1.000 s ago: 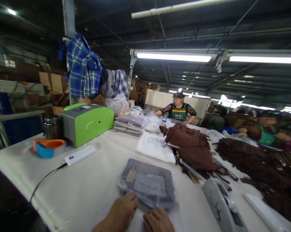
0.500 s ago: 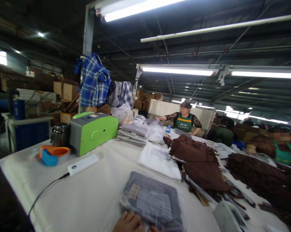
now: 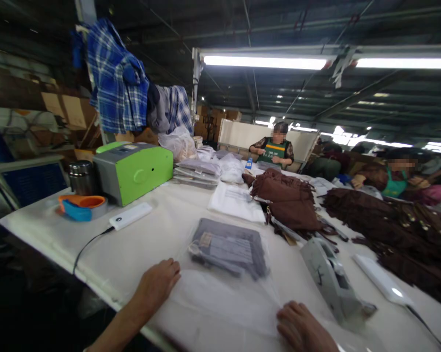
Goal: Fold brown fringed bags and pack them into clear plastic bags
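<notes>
A dark grey folded fabric item [image 3: 229, 249], with a tan tag and a printed label area, lies inside a clear plastic bag [image 3: 223, 298] on the white table. The bag's loose end spreads toward me, flat and wrinkled. My left hand [image 3: 160, 281] is closed at the bag's left edge, fingers curled together. At the near right corner of the bag, my right hand [image 3: 301, 325] is closed too, with its fingers bent down on the plastic. Both thumbs are mostly hidden.
A grey tape dispenser [image 3: 333, 283] stands right of the bag, beside a white power bank [image 3: 381, 278]. Brown fringed bags [image 3: 286, 195] lie behind. To the left are a green machine [image 3: 136, 171], another white power bank [image 3: 130, 216] and an orange tape ring [image 3: 83, 201]. A co-worker [image 3: 273, 149] sits opposite.
My hands have moved apart, from close together at the bag's near side to its left and right edges. The bag's loose end now lies spread out. The view has tilted down.
</notes>
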### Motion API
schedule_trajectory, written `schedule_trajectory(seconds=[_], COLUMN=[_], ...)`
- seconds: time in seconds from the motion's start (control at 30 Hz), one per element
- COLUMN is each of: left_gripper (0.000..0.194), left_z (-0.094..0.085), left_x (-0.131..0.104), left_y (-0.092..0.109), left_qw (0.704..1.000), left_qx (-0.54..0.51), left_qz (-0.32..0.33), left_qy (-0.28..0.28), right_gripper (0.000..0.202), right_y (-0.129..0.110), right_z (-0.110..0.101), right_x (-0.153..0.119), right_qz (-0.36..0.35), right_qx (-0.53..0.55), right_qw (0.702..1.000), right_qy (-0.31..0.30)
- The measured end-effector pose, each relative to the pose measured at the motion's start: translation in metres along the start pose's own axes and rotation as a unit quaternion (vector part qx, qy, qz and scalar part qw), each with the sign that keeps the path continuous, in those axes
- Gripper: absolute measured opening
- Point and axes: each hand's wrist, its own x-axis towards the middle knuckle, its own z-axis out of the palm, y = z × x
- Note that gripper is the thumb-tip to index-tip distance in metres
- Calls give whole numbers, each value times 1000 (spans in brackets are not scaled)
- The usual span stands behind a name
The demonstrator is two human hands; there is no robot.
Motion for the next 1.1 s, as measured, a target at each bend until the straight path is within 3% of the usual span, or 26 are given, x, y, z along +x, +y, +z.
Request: schedule_trajectory(seconds=[0.07,0.13,0.27,0.37,0.47,0.57,0.73,0.8,0.9,0.97,1.1], left_gripper=[28,34,58,49,32,25,34,35,33,34,14], left_z=[-5,1,20,23,19,16,15,16,18,19,21], left_x=[-10,-19,-26,-20,-14,-12,-10,-10,-10,-9,-3], left_y=[-15,-30,-49,-49,-43,-35,-25,-25,-26,-27,-27], left_qw=[1000,997,979,976,979,971,896,879,886,896,924], left_qx=[-4,-25,-48,-50,-81,-199,-440,-475,-461,-436,-361], left_qz=[9,63,178,198,176,107,-29,-25,32,61,73], left_qy=[4,30,88,79,66,80,55,37,39,51,102], right_gripper=[20,17,44,45,40,46,62,60,47,39,30], right_y=[12,20,22,20,22,29,41,43,44,42,41], right_z=[-17,-24,-18,-10,-7,-8,-2,6,17,20,15], right_x=[-24,-41,-46,-29,-14,-10,-18,-20,-18,-13,2], right_qz=[74,113,67,26,-3,-24,-52,-41,-15,-15,-53], right_qx=[1,-16,-45,-53,-61,-56,11,44,83,91,52], right_qw=[996,992,995,996,996,997,999,998,996,996,991], right_qy=[-50,-55,-51,-63,-63,-47,-14,-19,-18,17,112])
